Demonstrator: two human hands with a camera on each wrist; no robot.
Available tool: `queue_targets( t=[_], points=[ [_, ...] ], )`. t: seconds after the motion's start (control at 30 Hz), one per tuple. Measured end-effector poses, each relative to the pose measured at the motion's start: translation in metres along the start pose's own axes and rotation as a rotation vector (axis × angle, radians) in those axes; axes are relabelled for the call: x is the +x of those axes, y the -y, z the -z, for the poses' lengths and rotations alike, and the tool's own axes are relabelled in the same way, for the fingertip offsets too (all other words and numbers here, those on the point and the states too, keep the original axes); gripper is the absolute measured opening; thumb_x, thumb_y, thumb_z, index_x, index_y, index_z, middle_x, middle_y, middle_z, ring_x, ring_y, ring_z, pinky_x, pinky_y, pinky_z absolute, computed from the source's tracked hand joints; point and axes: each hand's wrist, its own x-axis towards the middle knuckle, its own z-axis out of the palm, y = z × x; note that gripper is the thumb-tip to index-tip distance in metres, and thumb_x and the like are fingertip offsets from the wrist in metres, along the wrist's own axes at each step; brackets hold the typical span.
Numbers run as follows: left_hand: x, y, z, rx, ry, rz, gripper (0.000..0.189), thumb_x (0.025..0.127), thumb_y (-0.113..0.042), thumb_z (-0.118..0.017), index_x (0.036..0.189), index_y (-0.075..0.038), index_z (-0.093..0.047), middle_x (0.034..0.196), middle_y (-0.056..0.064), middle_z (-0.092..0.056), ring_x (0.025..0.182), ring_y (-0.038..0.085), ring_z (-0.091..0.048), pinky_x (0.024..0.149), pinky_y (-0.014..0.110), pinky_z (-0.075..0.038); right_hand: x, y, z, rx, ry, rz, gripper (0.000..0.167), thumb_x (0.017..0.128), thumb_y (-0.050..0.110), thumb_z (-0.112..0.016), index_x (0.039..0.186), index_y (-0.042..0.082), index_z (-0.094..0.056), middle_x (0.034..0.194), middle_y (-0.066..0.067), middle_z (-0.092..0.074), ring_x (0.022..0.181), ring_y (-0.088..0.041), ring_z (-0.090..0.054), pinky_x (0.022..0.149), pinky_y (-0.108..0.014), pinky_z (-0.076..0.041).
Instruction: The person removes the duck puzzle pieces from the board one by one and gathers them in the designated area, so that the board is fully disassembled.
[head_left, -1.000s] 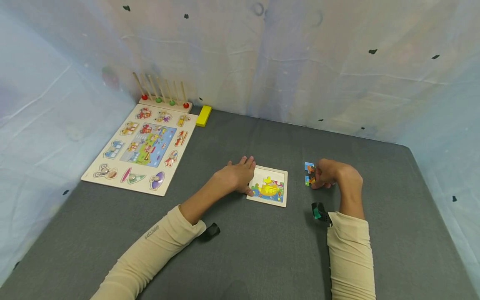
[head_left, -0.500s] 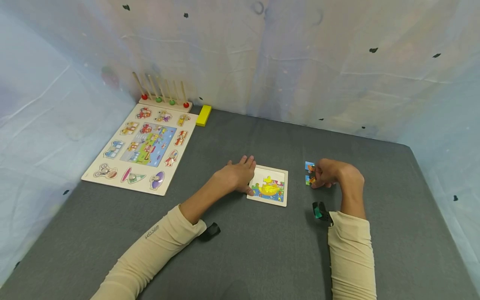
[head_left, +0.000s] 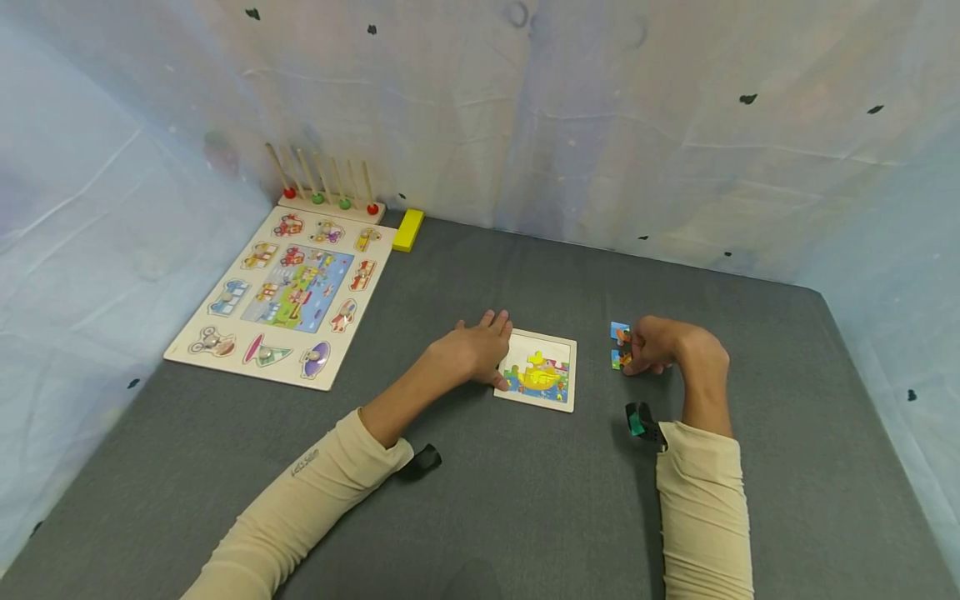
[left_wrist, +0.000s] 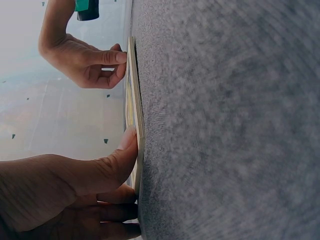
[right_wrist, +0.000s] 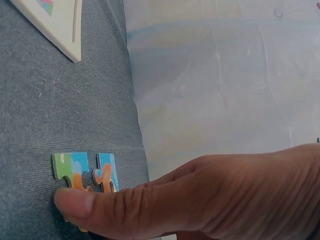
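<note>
I see the left hand (head_left: 477,354) with fingers extended, touching the tray (head_left: 521,348) at its 9 o'clock edge. The tray holds a partly filled yellow picture. Near it, at about 3 o'clock, lie two pieces (head_left: 618,331); the right hand (head_left: 663,343) is at them, fingers curled, though I can't tell whether they pinch one. Toward 10:30 I see a yellow block (head_left: 408,231).

Grey tabletop (head_left: 525,492): I'm viewing it remotely
Left: peg rack (head_left: 331,207), knobbed puzzle board (head_left: 231,327), yellow block (head_left: 408,231) are resting
Centre: jigsaw tray (head_left: 572,375) is lying
Right: jigsaw pieces (right_wrist: 70,162) are lying
</note>
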Motion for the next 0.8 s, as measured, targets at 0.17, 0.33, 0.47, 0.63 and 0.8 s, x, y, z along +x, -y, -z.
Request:
queue_targets(
  t=[0.17, 0.33, 0.47, 0.63, 0.8],
  points=[
    [0.000, 0.000, 0.001, 0.002, 0.003, 0.002, 0.102, 0.097, -0.048, -0.069, 0.167, -0.002, -0.011, 0.177, 0.015, -0.001, 0.166, 0.032, -0.005, 0.127, 0.063, -0.027, 0.000, -0.001, 0.000, 0.000, -0.002, 0.016, 0.026, 0.097, 0.024, -0.075, 0.078, 0.012, -0.062, 0.073, 0.002, -0.055, 0.071, -0.016, -0.052, 0.067, -0.032, -0.042],
    [0.000, -0.001, 0.001, 0.003, 0.008, -0.001, 0.102, 0.097, -0.048, -0.068, 0.167, -0.001, -0.011, 0.177, 0.015, -0.001, 0.166, 0.032, -0.004, 0.127, 0.063, -0.027, -0.003, -0.001, 0.002, 0.006, -0.004, 0.017, 0.025, 0.097, 0.025, -0.075, 0.080, 0.012, -0.062, 0.075, 0.000, -0.056, 0.072, -0.018, -0.052, 0.068, -0.033, -0.041],
    [-0.001, 0.000, 0.001, 0.002, 0.005, -0.004, 0.102, 0.097, -0.048, -0.069, 0.167, -0.001, -0.011, 0.177, 0.015, -0.001, 0.166, 0.033, -0.004, 0.127, 0.063, -0.027, -0.004, 0.000, 0.002, 0.006, -0.011, 0.011, 0.025, 0.097, 0.025, -0.075, 0.080, 0.012, -0.061, 0.076, 0.000, -0.055, 0.073, -0.018, -0.052, 0.068, -0.033, -0.041],
    [-0.001, -0.001, 0.001, 0.001, -0.001, 0.000, 0.101, 0.097, -0.047, -0.069, 0.167, -0.001, -0.012, 0.177, 0.015, -0.002, 0.166, 0.033, -0.005, 0.127, 0.063, -0.027, -0.006, 0.002, 0.003, 0.006, -0.037, 0.031, 0.024, 0.096, 0.022, -0.075, 0.085, 0.010, -0.059, 0.078, 0.000, -0.055, 0.074, -0.019, -0.055, 0.068, -0.032, -0.042],
    [-0.001, -0.001, 0.002, 0.019, 0.004, -0.002, 0.102, 0.097, -0.048, -0.069, 0.167, -0.001, -0.011, 0.177, 0.015, -0.002, 0.166, 0.034, -0.005, 0.127, 0.063, -0.028, -0.009, 0.011, 0.004, 0.026, -0.088, 0.112, 0.023, 0.096, 0.016, -0.074, 0.097, 0.004, -0.055, 0.085, -0.004, -0.057, 0.076, -0.019, -0.054, 0.068, -0.031, -0.043]
  ],
)
